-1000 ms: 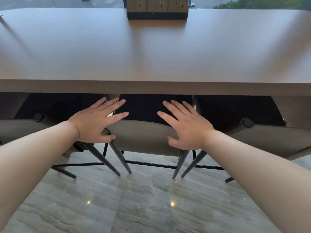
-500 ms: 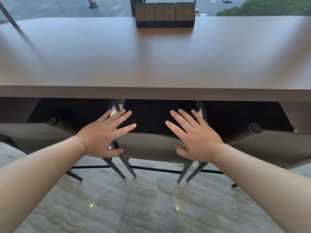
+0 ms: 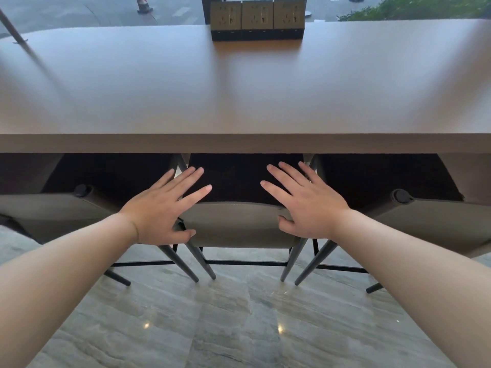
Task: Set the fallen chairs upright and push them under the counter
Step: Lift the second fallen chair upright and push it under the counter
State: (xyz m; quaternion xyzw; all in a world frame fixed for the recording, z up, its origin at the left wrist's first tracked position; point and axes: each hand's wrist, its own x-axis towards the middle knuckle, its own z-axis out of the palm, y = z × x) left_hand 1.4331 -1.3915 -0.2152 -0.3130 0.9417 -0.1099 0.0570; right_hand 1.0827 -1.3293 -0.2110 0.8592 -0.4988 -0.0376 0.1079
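Note:
Three grey upholstered chairs with dark metal legs stand upright, tucked under the long brown counter point(image 3: 239, 88). The middle chair point(image 3: 239, 224) has its backrest just below the counter's front edge. My left hand point(image 3: 164, 208) lies flat on the backrest's left top corner, fingers spread, thumb curled over the near face. My right hand point(image 3: 305, 205) rests the same way on the right top corner. The left chair point(image 3: 47, 211) and the right chair point(image 3: 438, 224) stand beside it, their seats hidden under the counter.
A block of three power sockets point(image 3: 257, 19) sits at the counter's far edge, with a window behind it. The chair legs cross close together near the polished stone floor point(image 3: 239, 328).
Both hands stay on the middle chair's backrest. The view has risen slightly, so the counter and chairs sit lower in the frame.

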